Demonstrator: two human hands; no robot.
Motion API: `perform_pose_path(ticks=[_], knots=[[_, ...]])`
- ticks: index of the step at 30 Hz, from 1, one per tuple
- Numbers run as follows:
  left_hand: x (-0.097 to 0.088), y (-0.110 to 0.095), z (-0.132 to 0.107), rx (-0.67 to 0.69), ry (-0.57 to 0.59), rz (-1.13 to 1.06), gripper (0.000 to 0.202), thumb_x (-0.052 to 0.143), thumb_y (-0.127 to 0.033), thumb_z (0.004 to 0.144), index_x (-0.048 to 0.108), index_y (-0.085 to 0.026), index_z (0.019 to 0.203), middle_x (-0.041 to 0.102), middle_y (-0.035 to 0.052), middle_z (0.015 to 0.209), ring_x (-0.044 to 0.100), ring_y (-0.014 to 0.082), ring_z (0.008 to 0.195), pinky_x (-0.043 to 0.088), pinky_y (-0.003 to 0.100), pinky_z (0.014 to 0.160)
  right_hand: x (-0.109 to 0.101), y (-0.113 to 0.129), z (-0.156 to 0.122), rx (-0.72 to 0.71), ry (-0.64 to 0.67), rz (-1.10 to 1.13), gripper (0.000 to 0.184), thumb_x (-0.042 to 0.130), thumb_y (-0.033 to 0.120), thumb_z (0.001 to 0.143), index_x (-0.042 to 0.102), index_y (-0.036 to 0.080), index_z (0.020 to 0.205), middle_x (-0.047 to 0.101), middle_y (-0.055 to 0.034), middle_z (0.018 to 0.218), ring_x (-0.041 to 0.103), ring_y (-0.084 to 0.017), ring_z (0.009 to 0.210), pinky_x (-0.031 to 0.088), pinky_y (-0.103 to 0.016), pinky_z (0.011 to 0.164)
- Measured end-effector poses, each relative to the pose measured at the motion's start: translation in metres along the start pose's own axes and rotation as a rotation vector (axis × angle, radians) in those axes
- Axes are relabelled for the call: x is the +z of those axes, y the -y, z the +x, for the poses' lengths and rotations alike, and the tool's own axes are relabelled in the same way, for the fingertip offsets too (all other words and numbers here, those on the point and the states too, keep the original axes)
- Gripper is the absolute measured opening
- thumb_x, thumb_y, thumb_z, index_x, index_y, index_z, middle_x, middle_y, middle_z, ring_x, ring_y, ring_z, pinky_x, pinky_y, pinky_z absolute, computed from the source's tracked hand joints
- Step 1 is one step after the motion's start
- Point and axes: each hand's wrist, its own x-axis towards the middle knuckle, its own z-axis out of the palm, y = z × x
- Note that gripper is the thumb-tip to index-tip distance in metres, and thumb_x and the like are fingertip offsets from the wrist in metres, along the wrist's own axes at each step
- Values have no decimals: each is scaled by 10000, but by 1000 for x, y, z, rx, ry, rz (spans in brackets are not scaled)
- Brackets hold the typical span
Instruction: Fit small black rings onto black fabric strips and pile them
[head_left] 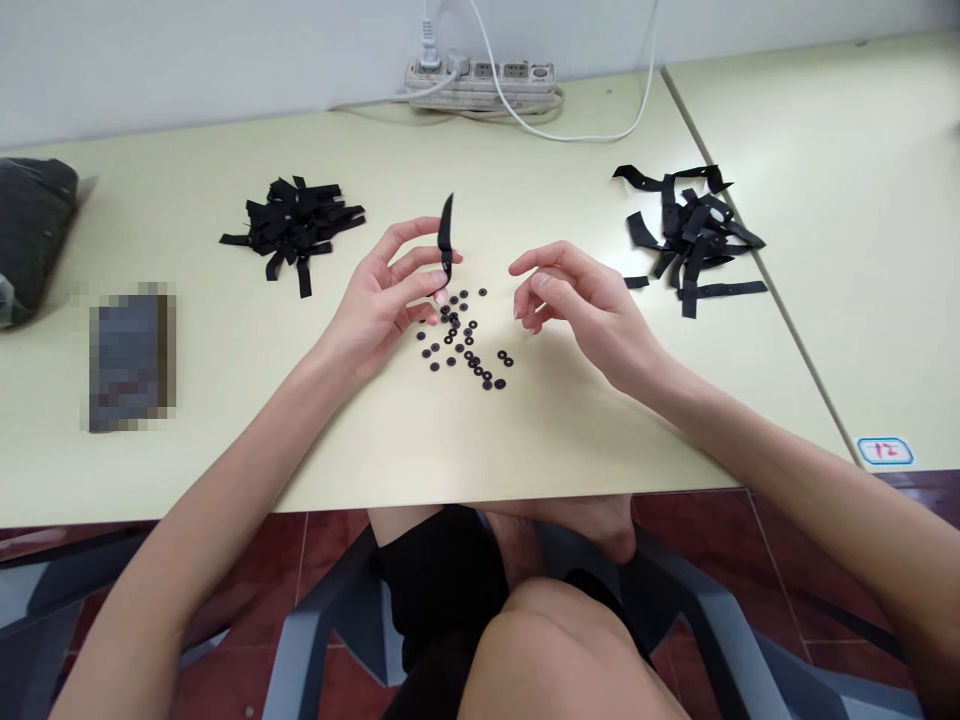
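Note:
Between the thumb and fingers of my left hand [382, 285] is a short black fabric strip [445, 235], its free end pointing up. A small round fitting shows on the strip near my thumb. My right hand [574, 295] hovers to the right with its fingers curled and thumb close to the forefinger; whether a small piece sits between them I cannot make out. Below and between both hands, several small black ring-shaped snap pieces [475, 361] lie scattered on the pale table [420, 440]. Some of them are hidden behind my left fingers.
One pile of black strips [292, 225] lies at the left, another pile [694, 235] at the right. A power strip [480, 88] with white cables stands against the wall. At far left are a dark bag [34, 235] and a blurred-out dark object [129, 360].

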Motion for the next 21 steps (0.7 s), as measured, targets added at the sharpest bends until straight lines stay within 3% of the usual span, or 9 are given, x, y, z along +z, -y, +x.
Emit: perform_pose_path(ticks=[7,12,17,21], knots=[[-6,3,2,25,-68,43,429,888,-353,869,751,-339,1275,786,32,1176,739,136,820,651,236,648,0,1,0,0,10,-2,173,627,424,1133,688,263,1140,689,-1,855,692,-178,829,618,-359,792],[-11,9,5,33,-118,68,285,843,-416,916,742,-293,1152,788,46,1190,791,170,1030,689,248,788,1,1,1,7,25,0,151,621,379,1125,702,251,1126,698,-1,853,677,-166,810,610,-347,785],[-29,14,17,35,-205,-28,360,872,-459,871,709,-309,1156,763,5,1382,704,245,1370,669,396,1085,1,2,0,19,53,-10,116,614,322,1116,701,245,1122,704,0,861,667,-159,793,606,-351,796],[-59,14,27,78,-246,-94,483,917,-463,816,635,-350,1191,725,-136,1388,572,189,1505,450,461,1376,-1,1,0,17,85,-39,112,610,303,1109,706,247,1118,714,-3,878,660,-158,795,596,-353,803]])
